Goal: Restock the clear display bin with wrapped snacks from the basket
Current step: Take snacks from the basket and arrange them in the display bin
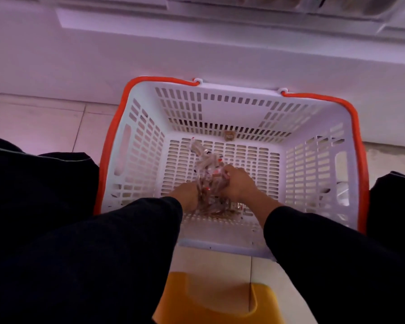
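Observation:
A white slotted basket [313,160] with orange handles stands on the floor in front of me. On its bottom lies a small pile of wrapped snacks [208,164] in clear wrappers with red marks. Both hands reach into the basket from the near side. My left hand [187,195] is on the left of the pile and my right hand [237,183] on the right, fingers curled into the wrappers between them. One single brown wrapped snack [229,136] lies apart by the far wall. The clear display bin [337,5] shows only as a blurred edge at the top.
A yellow stool [211,300] sits below me between my dark-clothed legs. The basket rests against a white shelf base [197,54] on a pale tiled floor [38,122].

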`<move>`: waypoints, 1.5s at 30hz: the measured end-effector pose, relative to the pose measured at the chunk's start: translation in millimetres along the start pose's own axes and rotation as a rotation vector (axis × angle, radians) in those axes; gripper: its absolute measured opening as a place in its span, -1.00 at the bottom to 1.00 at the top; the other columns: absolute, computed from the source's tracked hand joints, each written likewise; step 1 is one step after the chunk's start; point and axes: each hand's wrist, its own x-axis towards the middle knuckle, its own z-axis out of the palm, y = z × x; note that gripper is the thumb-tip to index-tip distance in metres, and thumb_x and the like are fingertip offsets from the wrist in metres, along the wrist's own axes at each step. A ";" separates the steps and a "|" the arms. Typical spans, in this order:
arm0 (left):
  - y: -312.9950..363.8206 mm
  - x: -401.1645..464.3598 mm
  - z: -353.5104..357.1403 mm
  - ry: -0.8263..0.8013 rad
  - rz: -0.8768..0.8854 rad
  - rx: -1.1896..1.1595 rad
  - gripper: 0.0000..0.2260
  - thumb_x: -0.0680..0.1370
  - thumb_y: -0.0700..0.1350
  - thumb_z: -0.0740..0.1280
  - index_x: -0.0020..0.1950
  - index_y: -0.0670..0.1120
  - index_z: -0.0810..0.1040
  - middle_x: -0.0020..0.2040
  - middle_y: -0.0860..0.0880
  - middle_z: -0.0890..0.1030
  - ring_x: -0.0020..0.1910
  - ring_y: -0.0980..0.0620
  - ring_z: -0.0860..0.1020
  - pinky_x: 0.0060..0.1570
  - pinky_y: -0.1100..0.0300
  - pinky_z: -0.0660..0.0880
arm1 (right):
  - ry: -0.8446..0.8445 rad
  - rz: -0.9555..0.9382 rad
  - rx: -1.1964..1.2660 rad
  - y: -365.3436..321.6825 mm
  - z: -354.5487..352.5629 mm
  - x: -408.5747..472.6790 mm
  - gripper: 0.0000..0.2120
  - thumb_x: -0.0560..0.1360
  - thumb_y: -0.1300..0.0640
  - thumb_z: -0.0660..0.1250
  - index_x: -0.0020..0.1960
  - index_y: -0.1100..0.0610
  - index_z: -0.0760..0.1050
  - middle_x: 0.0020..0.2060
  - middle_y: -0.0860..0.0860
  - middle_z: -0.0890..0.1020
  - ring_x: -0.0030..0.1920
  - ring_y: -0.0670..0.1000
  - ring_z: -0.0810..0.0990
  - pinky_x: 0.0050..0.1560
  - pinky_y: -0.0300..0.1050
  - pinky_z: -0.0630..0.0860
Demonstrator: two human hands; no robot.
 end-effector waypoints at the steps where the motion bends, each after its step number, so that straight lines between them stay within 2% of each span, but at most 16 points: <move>1: -0.9 1.1 2.2 0.001 -0.003 -0.035 -0.69 0.53 -0.19 0.33 0.28 -0.16 0.54 0.22 -0.17 0.60 0.20 -0.18 0.57 0.16 0.05 0.52 | 0.009 0.050 0.186 -3.2 -2.4 -0.5 -0.86 0.52 0.24 0.33 0.06 0.18 0.43 -0.15 0.08 0.48 -0.21 0.04 0.48 -0.24 -0.19 0.46; 3: -4.0 -1.4 5.0 0.051 0.012 -0.012 -0.69 0.54 -0.20 0.31 0.28 -0.15 0.49 0.22 -0.19 0.57 0.20 -0.22 0.55 0.18 -0.04 0.52 | 0.026 0.158 0.310 -1.0 -7.1 2.8 -0.83 0.49 0.40 0.33 -0.19 0.18 0.45 -0.31 0.04 0.50 -0.28 0.03 0.48 -0.43 -0.29 0.49; 9: -5.2 -7.4 6.0 0.141 0.047 0.287 -0.75 0.56 -0.24 0.22 0.19 -0.18 0.59 0.14 -0.21 0.62 0.12 -0.22 0.60 0.10 -0.02 0.54 | 0.096 0.364 0.693 8.0 -10.4 -1.9 -0.85 0.49 0.27 0.44 -0.07 0.16 0.46 -0.17 0.22 0.62 -0.11 0.20 0.66 -0.04 0.23 0.64; 12: -7.8 -5.0 2.7 0.078 0.080 0.247 -0.74 0.54 -0.23 0.29 0.21 -0.18 0.58 0.13 -0.21 0.62 0.11 -0.21 0.60 0.07 0.00 0.56 | 0.259 0.347 0.724 11.5 -11.4 1.8 -0.92 0.51 0.24 0.40 -0.07 0.20 0.49 -0.06 0.26 0.66 -0.15 0.13 0.64 -0.09 0.03 0.62; 17: -10.2 -0.6 -0.5 -0.009 0.032 -0.029 -0.74 0.51 -0.19 0.38 0.19 -0.16 0.52 0.11 -0.17 0.62 -0.04 -0.12 0.60 -0.16 0.13 0.48 | 0.401 0.260 0.825 5.8 -23.9 9.0 -0.93 0.53 0.23 0.40 -0.03 0.15 0.52 -0.06 0.08 0.68 -0.31 -0.02 0.63 -0.45 -0.20 0.53; 20: -15.5 6.5 -10.0 -0.060 -0.219 -0.599 -0.90 0.58 -0.23 0.31 0.07 -0.23 0.52 -0.13 -0.17 0.65 -0.33 -0.05 0.62 -0.34 0.15 0.58 | 0.446 0.241 0.772 3.4 -29.8 9.9 -0.88 0.49 0.17 0.46 -0.02 0.12 0.54 -0.17 0.03 0.67 -0.35 -0.07 0.63 -0.49 -0.25 0.51; 22: -16.5 8.7 -16.8 -0.019 -0.346 -0.944 -0.89 0.63 -0.28 0.22 -0.04 -0.24 0.52 -0.19 -0.20 0.63 -0.41 -0.07 0.62 -0.33 0.03 0.64 | 0.360 0.280 0.813 5.8 -29.2 9.6 -0.86 0.48 0.17 0.47 0.00 0.16 0.57 -0.18 0.08 0.68 -0.32 -0.01 0.68 -0.41 -0.20 0.59; 25: -14.1 13.7 -20.4 0.127 -0.370 -1.123 -0.79 0.62 -0.33 0.20 -0.20 -0.18 0.46 -0.16 -0.19 0.61 -0.39 -0.06 0.57 -0.18 0.04 0.62 | 0.165 0.352 0.923 11.3 -23.1 4.0 -0.76 0.46 0.31 0.46 0.10 0.31 0.53 -0.10 0.23 0.69 -0.22 0.16 0.73 -0.17 0.10 0.68; 28: -1.1 12.5 -18.0 0.143 -0.363 -1.253 -0.81 0.64 -0.18 0.26 -0.15 -0.17 0.52 -0.39 -0.11 0.62 -0.44 -0.04 0.61 -0.46 0.16 0.57 | 0.068 0.376 1.001 13.7 -12.8 0.5 -0.53 0.43 0.42 0.43 0.30 0.33 0.39 -0.29 0.16 0.72 -0.34 0.12 0.71 -0.33 0.00 0.65; 30: 5.8 15.4 -16.0 0.148 -0.332 -1.190 -0.77 0.56 -0.01 0.42 -0.01 -0.17 0.55 -0.23 -0.10 0.63 -0.26 -0.05 0.64 -0.43 0.15 0.60 | 0.043 0.394 1.055 14.4 -9.2 0.4 -0.42 0.43 0.46 0.40 0.41 0.30 0.32 -0.26 0.13 0.72 -0.34 0.09 0.70 -0.33 -0.04 0.64; 33: 9.4 21.8 -14.2 0.166 -0.301 -1.049 -0.56 0.48 -0.16 0.52 0.26 -0.24 0.44 0.07 -0.18 0.63 -0.06 -0.08 0.65 -0.23 0.05 0.65 | 0.001 0.410 1.198 19.4 -8.9 6.5 -0.62 0.44 0.49 0.34 0.23 0.29 0.48 0.05 0.17 0.65 -0.11 0.11 0.71 -0.18 0.03 0.66; 35: 7.5 22.5 -13.7 0.164 -0.307 -0.996 -0.48 0.50 -0.26 0.47 0.38 -0.25 0.32 0.16 -0.21 0.57 0.04 -0.13 0.62 -0.01 -0.01 0.64 | -0.022 0.403 1.216 19.8 -11.0 7.4 -0.76 0.45 0.51 0.31 0.06 0.28 0.50 -0.07 0.15 0.61 -0.14 0.07 0.67 -0.10 0.05 0.66; 37: 6.1 18.9 -13.5 0.155 -0.276 -0.984 -0.48 0.51 -0.30 0.40 0.42 -0.27 0.28 0.16 -0.25 0.57 -0.04 -0.14 0.62 -0.14 0.04 0.65 | -0.030 0.399 1.142 19.6 -13.7 5.2 -0.80 0.43 0.52 0.30 -0.09 0.26 0.47 -0.25 0.12 0.54 -0.26 0.02 0.60 -0.08 0.01 0.64; 41: -1.5 12.9 -13.4 0.123 -0.267 -1.062 -0.86 0.57 -0.34 0.27 0.12 -0.26 0.51 -0.17 -0.14 0.57 -0.36 -0.01 0.51 -0.47 0.21 0.50 | -0.114 0.419 0.934 17.3 -17.4 -9.3 -0.82 0.42 0.51 0.35 -0.06 0.29 0.53 -0.13 0.18 0.65 -0.13 0.18 0.71 -0.13 0.10 0.68; 43: -2.7 4.7 -17.9 0.093 -0.247 -1.215 -0.84 0.60 -0.35 0.25 -0.09 -0.12 0.48 -0.23 -0.10 0.56 -0.35 0.01 0.52 -0.44 0.16 0.58 | -0.121 0.403 0.912 15.0 -20.2 -18.0 -0.79 0.41 0.50 0.39 0.02 0.33 0.54 -0.05 0.22 0.67 -0.15 0.18 0.73 -0.17 0.10 0.68; 45: -2.8 -10.4 -27.6 0.043 -0.191 -1.397 -0.89 0.61 -0.30 0.28 -0.07 -0.12 0.52 -0.25 -0.07 0.59 -0.33 0.04 0.57 -0.25 0.03 0.66 | -0.132 0.344 0.917 8.0 -31.2 -26.8 -0.72 0.40 0.48 0.43 0.10 0.35 0.53 0.01 0.27 0.67 -0.13 0.19 0.73 -0.12 0.11 0.68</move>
